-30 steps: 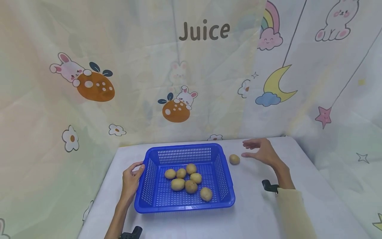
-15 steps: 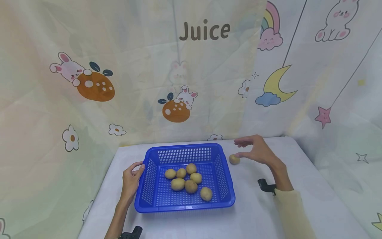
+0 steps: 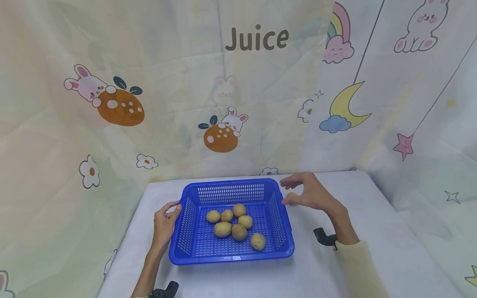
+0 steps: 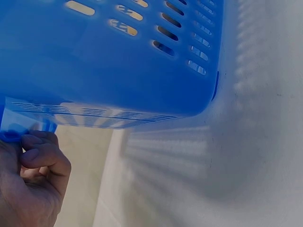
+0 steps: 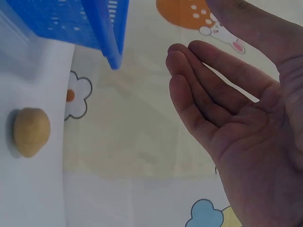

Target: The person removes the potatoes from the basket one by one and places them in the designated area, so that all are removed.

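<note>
left hand (image 3: pixel 164 223) grips the basket (image 3: pixel 231 260), best kept steady; right hand (image 3: pixel 312 193) hangs wide, empty, near the worktop's (image 3: pixel 309 269) far-edge potato (image 5: pixel 32 132).

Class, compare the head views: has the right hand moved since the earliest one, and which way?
Yes: the right hand has moved left, toward the blue basket; once wholly right of the loose potato, it now reaches past it.

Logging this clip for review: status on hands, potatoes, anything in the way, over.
Left hand grips rim of blue basket. Right hand holds nothing, by opposite rim. Seven potatoes inside; loose potato on table. Basket's right wall between them.
</note>
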`<state>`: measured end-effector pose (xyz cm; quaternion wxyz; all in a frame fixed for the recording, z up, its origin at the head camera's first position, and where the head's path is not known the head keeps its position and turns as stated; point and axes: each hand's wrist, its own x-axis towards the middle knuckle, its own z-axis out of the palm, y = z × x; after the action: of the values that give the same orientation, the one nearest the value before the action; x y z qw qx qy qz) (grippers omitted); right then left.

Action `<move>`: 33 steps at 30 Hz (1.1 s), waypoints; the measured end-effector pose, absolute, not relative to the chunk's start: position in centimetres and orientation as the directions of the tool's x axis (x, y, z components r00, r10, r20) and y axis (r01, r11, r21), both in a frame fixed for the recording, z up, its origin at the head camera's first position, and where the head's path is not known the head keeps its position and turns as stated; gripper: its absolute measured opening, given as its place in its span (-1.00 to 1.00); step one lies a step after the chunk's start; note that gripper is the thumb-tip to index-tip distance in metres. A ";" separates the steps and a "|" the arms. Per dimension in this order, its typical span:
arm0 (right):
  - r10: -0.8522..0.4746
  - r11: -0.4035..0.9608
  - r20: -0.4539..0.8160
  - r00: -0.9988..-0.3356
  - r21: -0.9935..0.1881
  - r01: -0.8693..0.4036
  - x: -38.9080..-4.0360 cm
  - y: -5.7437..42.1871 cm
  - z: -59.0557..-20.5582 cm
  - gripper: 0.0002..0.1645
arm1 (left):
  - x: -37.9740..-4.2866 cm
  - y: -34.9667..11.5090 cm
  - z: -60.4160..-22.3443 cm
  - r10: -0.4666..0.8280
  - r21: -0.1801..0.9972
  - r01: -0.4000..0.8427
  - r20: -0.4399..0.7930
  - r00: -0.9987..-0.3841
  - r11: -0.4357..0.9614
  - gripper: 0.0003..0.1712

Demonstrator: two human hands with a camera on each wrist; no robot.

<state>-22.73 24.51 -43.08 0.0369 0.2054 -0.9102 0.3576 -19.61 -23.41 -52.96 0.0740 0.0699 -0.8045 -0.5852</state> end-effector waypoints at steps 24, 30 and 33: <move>-0.364 0.666 0.078 -0.928 -0.675 -0.317 -19.3 18.3 -45.9 -0.14 | -19.7 -23.3 -53.1 -0.204 0.953 -0.031 0.033 -0.978 0.300 -0.53; -0.385 0.663 0.079 -0.919 -0.669 -0.336 -18.6 16.9 -46.0 -0.17 | -19.7 -23.4 -53.1 -0.206 0.953 -0.028 0.036 -0.978 0.301 -0.51; -0.396 0.674 0.070 -0.915 -0.655 -0.342 -18.5 16.3 -46.2 -0.17 | -19.7 -23.4 -53.2 -0.206 0.953 -0.027 0.038 -0.978 0.303 -0.51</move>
<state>-18.49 16.32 -46.19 -0.0390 0.2020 -0.9141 0.3495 -19.70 -23.39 -53.18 0.0766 0.0724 -0.8034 -0.5861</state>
